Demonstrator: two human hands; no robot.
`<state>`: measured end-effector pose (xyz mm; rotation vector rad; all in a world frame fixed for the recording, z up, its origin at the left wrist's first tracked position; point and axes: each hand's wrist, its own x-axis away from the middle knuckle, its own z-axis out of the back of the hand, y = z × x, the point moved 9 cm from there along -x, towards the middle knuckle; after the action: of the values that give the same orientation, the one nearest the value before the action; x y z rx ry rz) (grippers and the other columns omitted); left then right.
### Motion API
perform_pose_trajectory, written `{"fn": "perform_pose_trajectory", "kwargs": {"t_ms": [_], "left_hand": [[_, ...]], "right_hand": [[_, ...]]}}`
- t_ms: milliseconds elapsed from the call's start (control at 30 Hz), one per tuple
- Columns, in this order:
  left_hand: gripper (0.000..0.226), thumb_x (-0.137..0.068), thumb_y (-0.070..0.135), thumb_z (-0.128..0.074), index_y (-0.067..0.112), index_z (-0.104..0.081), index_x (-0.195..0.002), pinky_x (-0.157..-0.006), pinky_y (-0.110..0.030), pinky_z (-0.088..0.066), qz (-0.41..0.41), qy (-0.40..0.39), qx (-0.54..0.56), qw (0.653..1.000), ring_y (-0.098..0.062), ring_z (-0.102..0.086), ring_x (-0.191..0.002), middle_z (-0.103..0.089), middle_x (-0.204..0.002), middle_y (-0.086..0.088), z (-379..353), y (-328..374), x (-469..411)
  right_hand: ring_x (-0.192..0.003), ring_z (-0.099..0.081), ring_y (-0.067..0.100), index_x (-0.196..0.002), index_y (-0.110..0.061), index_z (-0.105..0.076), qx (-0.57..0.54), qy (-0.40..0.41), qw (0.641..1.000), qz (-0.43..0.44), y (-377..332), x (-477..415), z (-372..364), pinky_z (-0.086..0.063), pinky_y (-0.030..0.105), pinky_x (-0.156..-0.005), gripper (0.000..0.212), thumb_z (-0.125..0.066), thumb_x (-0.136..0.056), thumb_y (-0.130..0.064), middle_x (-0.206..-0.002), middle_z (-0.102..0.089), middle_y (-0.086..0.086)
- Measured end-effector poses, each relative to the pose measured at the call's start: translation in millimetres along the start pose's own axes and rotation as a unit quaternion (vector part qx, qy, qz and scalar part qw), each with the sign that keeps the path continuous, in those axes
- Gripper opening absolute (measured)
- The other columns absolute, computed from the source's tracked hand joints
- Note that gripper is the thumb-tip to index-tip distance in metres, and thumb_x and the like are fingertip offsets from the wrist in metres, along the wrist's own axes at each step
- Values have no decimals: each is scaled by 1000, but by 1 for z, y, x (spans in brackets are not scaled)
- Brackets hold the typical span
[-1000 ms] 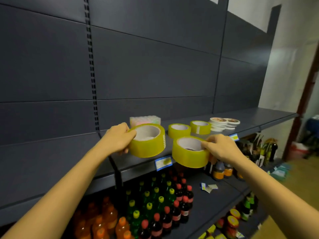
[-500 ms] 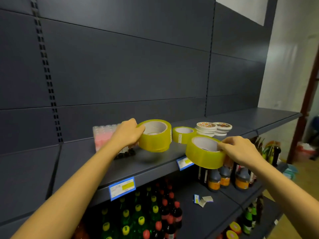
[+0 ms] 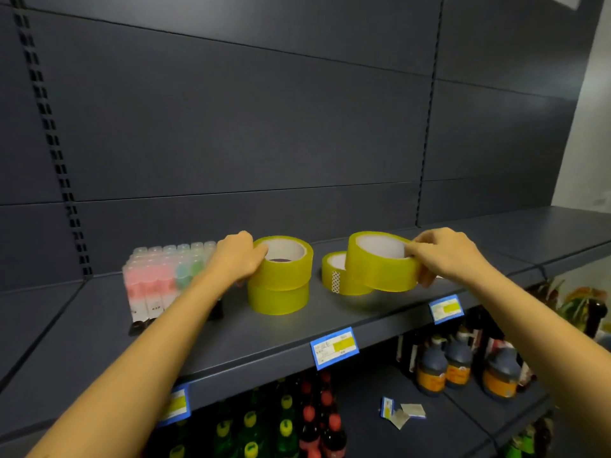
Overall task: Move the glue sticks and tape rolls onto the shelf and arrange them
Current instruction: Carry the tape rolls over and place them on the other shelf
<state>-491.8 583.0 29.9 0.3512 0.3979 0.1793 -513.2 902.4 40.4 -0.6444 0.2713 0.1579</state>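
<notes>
Two bare arms reach over soda bottles (image 3: 307, 421) to a dark shelf (image 3: 330, 322). The left hand (image 3: 236, 259) grips a yellow roll (image 3: 282, 262) stacked on a second roll (image 3: 279, 299). The right hand (image 3: 443, 254) pinches a tilted roll (image 3: 380, 266), leaning on a fourth roll (image 3: 337, 276). Glue sticks (image 3: 162, 279) stand behind the left arm.

Your clear gap on the shelf (image 3: 413, 312) runs between the two tape stacks (image 3: 279, 297) (image 3: 344, 279); the glue sticks (image 3: 155, 282) block the left.
</notes>
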Motion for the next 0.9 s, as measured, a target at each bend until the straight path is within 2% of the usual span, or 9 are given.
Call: {"fn": "perform_pose_trajectory", "kwargs": {"t_ms": [133, 267, 400, 467, 567, 667, 733, 800, 900], "left_hand": [[39, -93, 30, -44, -4, -57, -80, -64, -36, -39, 45, 13, -41, 998, -40, -60, -87, -63, -94, -28, -6, -7, -4], [37, -94, 34, -43, -1, -50, -106, -76, -39, -41, 83, 76, -84, 990, -42, -54, -103, -60, -112, -26, 6, -7, 3], [41, -95, 39, -41, 3, -42, -115, -67, -37, -34, 87, 187, -148, 967, -43, -56, -98, -63, -104, -22, 30, 7, 23], [43, -95, 38, -41, 4, -40, -120, -64, -36, -34, 85, 208, -179, 958, -40, -58, -94, -65, -99, -19, 34, 13, 33], [37, -94, 37, -41, 6, -42, -113, -61, -34, -34, 80, 232, -218, 944, -34, -59, -90, -65, -95, -15, 41, 18, 51], [33, -94, 38, -41, 8, -48, -108, -68, -35, -34, 76, 246, -269, 928, -31, -58, -90, -64, -95, -12, 49, 17, 70], [32, -94, 38, -41, 10, -51, -106, -74, -35, -34, 84, 244, -286, 923, -28, -56, -92, -64, -95, -8, 54, 11, 83], [30, -92, 37, -44, 12, -53, -105, -77, -34, -34, 98, 249, -279, 922, -25, -55, -93, -64, -96, -5, 60, 0, 98], [28, -91, 34, -45, 12, -54, -106, -76, -34, -32, 139, 257, -283, 914, -25, -53, -92, -64, -96, -4, 72, -23, 126]], "right_hand": [[-73, -62, 13, -84, -20, -65, -13, -29, 999, 42, -6, -33, -11, -39, 21, -60, 20, -50, -89, -33, -47, -64, 1], [-77, -65, 20, -86, -18, -64, -6, -39, 997, 62, -14, -59, -24, -46, 30, -71, 21, -51, -88, -34, -51, -65, 2], [-88, -65, 31, -93, -16, -65, 2, -65, 995, 71, -18, -80, -42, -51, 39, -86, 22, -52, -86, -33, -79, -71, 12], [-96, -61, 35, -100, -14, -66, 32, -73, 994, 76, -21, -88, -52, -50, 39, -85, 26, -53, -86, -33, -96, -68, 15], [-103, -57, 37, -112, -9, -63, 106, -74, 987, 97, -25, -94, -64, -47, 38, -83, 37, -51, -89, -35, -112, -63, 17], [-111, -53, 35, -121, -12, -59, 211, -22, 968, 137, -36, -92, -60, -41, 35, -80, 41, -46, -92, -38, -123, -56, 14], [-116, -49, 33, -126, -13, -52, 231, 25, 953, 193, -56, -84, -53, -40, 37, -83, 45, -43, -94, -42, -129, -48, 12], [-117, -47, 31, -128, -14, -50, 191, 50, 937, 289, -90, -68, -53, -40, 39, -88, 43, -44, -94, -41, -129, -47, 10], [-118, -47, 23, -124, -22, -53, 61, -4, 908, 414, -149, -26, -71, -41, 36, -87, 34, -47, -93, -36, -126, -51, 2]]}}
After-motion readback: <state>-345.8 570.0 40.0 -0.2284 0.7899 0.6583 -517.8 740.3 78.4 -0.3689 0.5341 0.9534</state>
